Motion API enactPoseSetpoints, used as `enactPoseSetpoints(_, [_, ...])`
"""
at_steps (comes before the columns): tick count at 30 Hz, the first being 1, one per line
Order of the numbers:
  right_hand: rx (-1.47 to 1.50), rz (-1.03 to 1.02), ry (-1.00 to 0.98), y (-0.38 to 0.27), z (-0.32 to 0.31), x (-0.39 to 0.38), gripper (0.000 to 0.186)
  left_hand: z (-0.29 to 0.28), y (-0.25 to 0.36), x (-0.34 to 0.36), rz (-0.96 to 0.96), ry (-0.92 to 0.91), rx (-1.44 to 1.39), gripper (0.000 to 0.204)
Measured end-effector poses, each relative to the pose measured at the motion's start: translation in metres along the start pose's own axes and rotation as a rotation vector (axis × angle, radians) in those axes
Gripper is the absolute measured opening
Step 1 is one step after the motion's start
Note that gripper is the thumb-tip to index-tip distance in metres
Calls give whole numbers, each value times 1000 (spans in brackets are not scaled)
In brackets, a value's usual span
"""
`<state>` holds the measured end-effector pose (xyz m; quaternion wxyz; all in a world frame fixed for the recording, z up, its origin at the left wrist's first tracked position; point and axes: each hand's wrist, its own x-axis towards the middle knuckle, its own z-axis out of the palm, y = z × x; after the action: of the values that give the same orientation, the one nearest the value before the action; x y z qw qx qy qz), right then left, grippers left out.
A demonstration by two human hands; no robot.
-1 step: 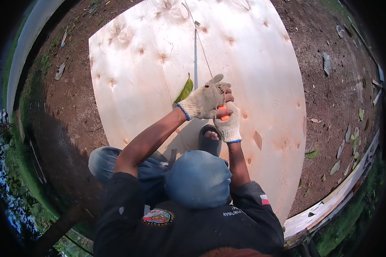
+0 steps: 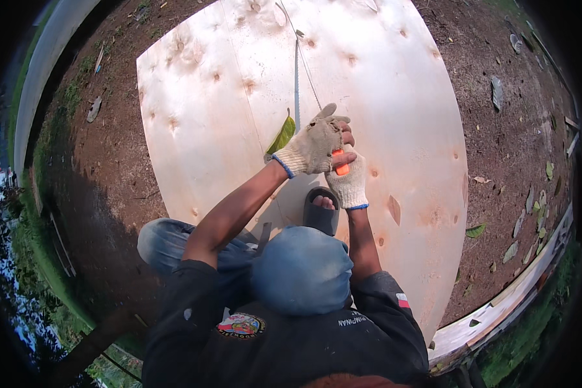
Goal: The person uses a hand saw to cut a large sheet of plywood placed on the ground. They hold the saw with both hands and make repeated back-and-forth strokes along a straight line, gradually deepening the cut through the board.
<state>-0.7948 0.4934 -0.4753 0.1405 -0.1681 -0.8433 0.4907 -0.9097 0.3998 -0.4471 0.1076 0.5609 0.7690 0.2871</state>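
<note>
Both my hands, in cream knit gloves with blue cuff edging, are together over a large pale plywood sheet (image 2: pixel 194 142). They close round the orange handle (image 2: pixel 341 163) of what looks like a handsaw. My left hand (image 2: pixel 318 141) lies over the front of the grip, its glove worn through in places. Lower and to the right, my right hand (image 2: pixel 349 181) wraps the handle, partly covered by the left. The thin saw blade (image 2: pixel 310 77) shows edge-on, running away from me, with its narrow shadow beside it. My sandalled foot (image 2: pixel 322 210) rests on the sheet just below my hands.
A curled green leaf (image 2: pixel 281 137) lies left of my left hand, and a brown leaf (image 2: pixel 394 210) lies to the right. Bare soil (image 2: pixel 498 168) with scattered leaves surrounds the sheet. Stacked pale boards (image 2: pixel 498 313) edge the lower right.
My two hands and the orange handle have shifted slightly forward, away from me, along the blade's line. The whole view has also drifted a little. My grip looks the same.
</note>
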Motion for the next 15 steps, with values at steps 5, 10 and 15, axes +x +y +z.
enactPoseSetpoints(5, [-9, 50, -43, 10, 13, 45, 18, 4, -37, 30, -127, 173, -79, 27])
enactPoseSetpoints(10, [-107, 0, -98, -5, -5, 17, 25, 4, -6, 11, -167, 189, -183, 23])
enactPoseSetpoints(15, [-186, -18, -213, -21, 6, 33, 26, 9, -45, 4, -294, 283, -342, 37])
